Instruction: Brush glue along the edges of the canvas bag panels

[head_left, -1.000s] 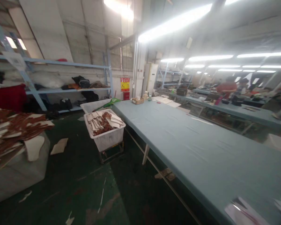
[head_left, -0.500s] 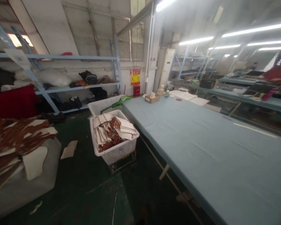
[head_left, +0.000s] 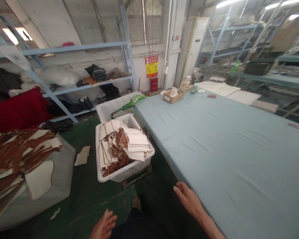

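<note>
My left hand is low in the view over the dark floor, fingers stretched and slightly parted, with nothing in it. Beside the near edge of the cloth-covered table is my right hand, its fingers loosely bent and holding nothing; whether it touches the cloth I cannot tell. In front of both hands a white plastic tub rests on a low wheeled frame. It is filled with stacked cream fabric pieces edged in brown, and tangled brown strips.
A large pile of brown strips and cream pieces stands at the left. One cream piece lies on the green floor. A second tub holds something green. Far along the table are a cardboard box and a bottle. Shelves line the wall.
Both hands have come into view from below. The view has moved closer to the tub and table and tilted downward; the person at the far right is out of view.
</note>
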### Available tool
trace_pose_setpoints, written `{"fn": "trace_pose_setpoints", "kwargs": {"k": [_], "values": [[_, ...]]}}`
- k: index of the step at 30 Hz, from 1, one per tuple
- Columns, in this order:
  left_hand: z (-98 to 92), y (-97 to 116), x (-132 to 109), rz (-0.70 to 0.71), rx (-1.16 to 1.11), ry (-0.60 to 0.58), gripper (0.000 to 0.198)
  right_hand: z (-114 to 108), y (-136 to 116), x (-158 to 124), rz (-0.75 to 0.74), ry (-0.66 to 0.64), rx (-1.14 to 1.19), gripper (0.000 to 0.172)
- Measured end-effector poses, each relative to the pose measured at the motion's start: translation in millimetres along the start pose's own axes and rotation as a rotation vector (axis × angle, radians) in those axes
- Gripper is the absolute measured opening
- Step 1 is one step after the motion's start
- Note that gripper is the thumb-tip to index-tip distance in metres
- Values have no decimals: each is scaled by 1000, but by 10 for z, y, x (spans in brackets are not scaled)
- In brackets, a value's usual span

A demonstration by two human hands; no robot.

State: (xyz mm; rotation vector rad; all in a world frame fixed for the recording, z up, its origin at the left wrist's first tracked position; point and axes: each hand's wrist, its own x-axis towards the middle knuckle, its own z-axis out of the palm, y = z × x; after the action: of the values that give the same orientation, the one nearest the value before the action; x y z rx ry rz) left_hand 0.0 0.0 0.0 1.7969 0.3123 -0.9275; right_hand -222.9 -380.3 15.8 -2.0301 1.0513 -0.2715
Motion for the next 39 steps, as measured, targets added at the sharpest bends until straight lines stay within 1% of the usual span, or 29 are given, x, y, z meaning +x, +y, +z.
{"fn": "trace_pose_setpoints", "kwargs": {"k": [1,5,7,9,11,13,15,18,21,25,28,30,32,34,35,39], "values": [[84,159,141,30,-17,-17,75,99,-158,198,-45,-15,-11,25],[425,745,660,130,-95,-129,75,622,-898,798,-241,-10,-97,70],[568,989,919,166,-132,-172,77,908,-1243,1086,-346,0,-153,90],[680,1196,1187,186,-162,-195,75,1184,-1529,1434,-421,8,-208,105],[762,1380,1452,185,-180,-204,70,1449,-1746,1832,-469,13,-262,113],[824,1553,1698,167,-191,-213,64,1699,-1893,2222,-504,9,-312,115],[876,1720,1909,156,-202,-238,59,1916,-1969,2542,-537,-10,-350,114],[938,1935,2139,158,-226,-276,52,2117,-1976,2840,-597,-71,-373,109],[976,2068,2256,125,-243,-262,49,2127,-1943,3007,-642,-144,-351,101],[1031,2148,2282,61,-249,-249,50,2011,-1961,3206,-637,-209,-270,87],[1087,2237,2250,67,-259,-265,53,1973,-1976,3341,-603,-252,-154,80],[1138,2350,2203,90,-262,-284,59,1969,-1961,3430,-534,-255,-58,74],[1216,2514,2138,134,-257,-305,61,1958,-1940,3531,-434,-240,40,60],[1334,2717,2068,201,-241,-314,58,1926,-1935,3644,-335,-224,136,46],[1408,2828,2038,236,-229,-313,55,1900,-1940,3702,-293,-224,181,41],[1756,3260,1998,389,-155,-298,51,1731,-1957,3942,-128,-283,323,40]]}}
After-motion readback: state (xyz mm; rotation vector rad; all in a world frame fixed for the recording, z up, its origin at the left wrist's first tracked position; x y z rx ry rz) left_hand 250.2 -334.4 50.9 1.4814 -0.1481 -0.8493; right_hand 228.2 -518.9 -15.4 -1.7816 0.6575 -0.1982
